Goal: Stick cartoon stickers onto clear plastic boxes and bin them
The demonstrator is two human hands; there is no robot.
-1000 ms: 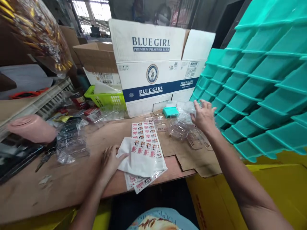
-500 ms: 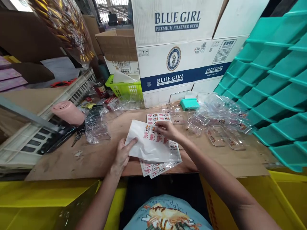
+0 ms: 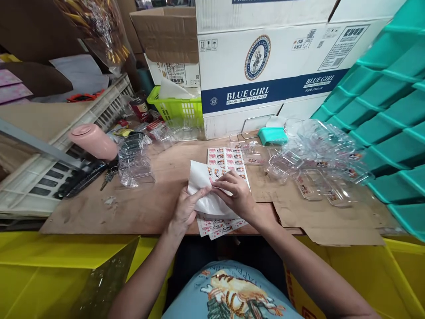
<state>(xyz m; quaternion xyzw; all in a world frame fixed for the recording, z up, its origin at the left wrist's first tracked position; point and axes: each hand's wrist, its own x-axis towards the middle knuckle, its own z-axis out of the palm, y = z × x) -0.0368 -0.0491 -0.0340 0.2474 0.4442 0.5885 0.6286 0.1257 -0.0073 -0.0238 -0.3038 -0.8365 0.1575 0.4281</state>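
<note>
A white sticker sheet (image 3: 198,177) with small pink and orange cartoon prints is held up at a slant over the table's front edge. My left hand (image 3: 187,206) grips its left side, the thumb lying on top. Over the sheet, my right hand (image 3: 237,192) is closed in a pinch, its fingertips close to my left thumb tip. What lies between those fingertips is too small to make out. Further printed sticker sheets (image 3: 234,156) lie behind the held one. Corners of more sheets (image 3: 219,229) stick out below it, at the table edge.
Clear plastic boxes (image 3: 308,184), some with stickers on them, pile up at right beside a teal tray (image 3: 272,136). Stacked teal bins (image 3: 381,128) rise far right. Beer cartons (image 3: 285,57) stand behind. At left are a pink bottle (image 3: 94,141), keys (image 3: 109,178) and clear boxes (image 3: 134,170).
My right hand has moved down and closer to my left thumb, fingertips together. My left hand has shifted slightly right with the sheet. The camera view has tilted lower.
</note>
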